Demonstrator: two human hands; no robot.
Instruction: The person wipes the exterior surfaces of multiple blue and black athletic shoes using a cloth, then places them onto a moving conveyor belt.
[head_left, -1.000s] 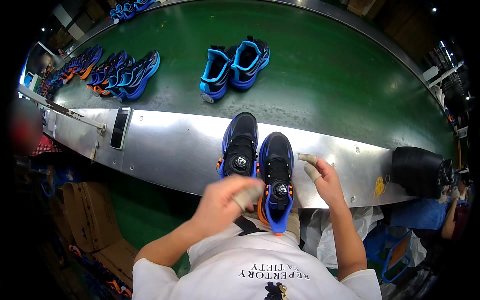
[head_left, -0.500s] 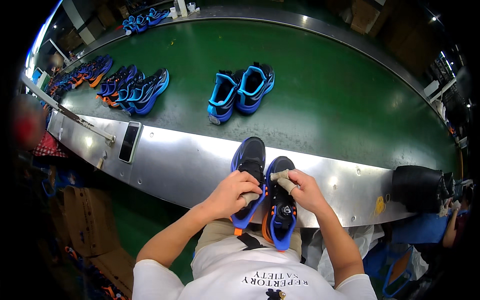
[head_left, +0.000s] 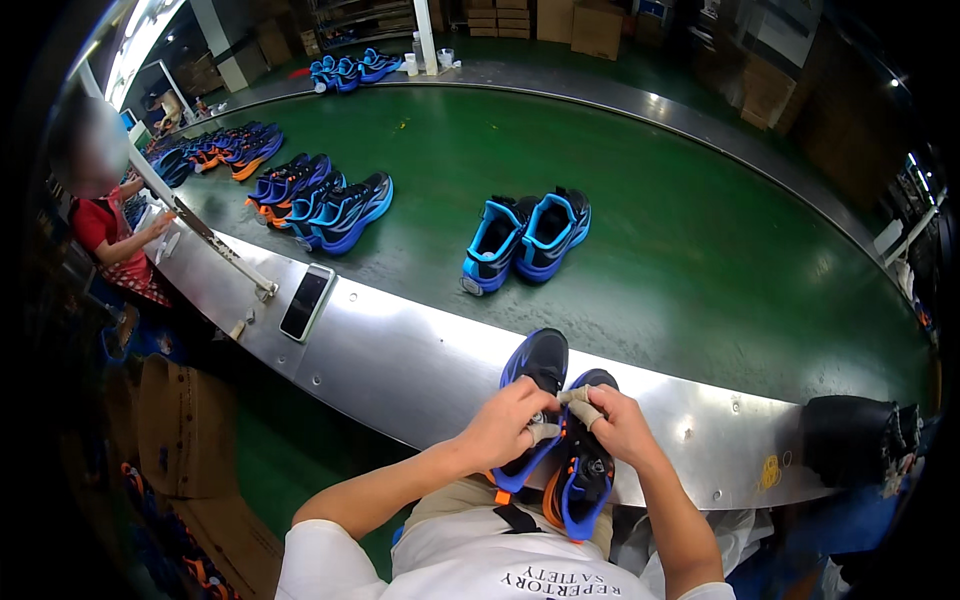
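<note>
both hands (head_left: 560, 425) on sneakers (head_left: 560, 440) (steel ledge (head_left: 400, 350))

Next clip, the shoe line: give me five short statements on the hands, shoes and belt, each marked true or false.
1. Both hands, the left hand and the right hand, are on the dark blue pair of shoes. True.
2. That pair lies out on the green belt. False: it rests at the metal ledge.
3. A light blue pair stands alone mid-belt. True.
4. A phone lies on the ledge. True.
5. The belt's far left is bare. False: several shoe pairs crowd there.
</note>
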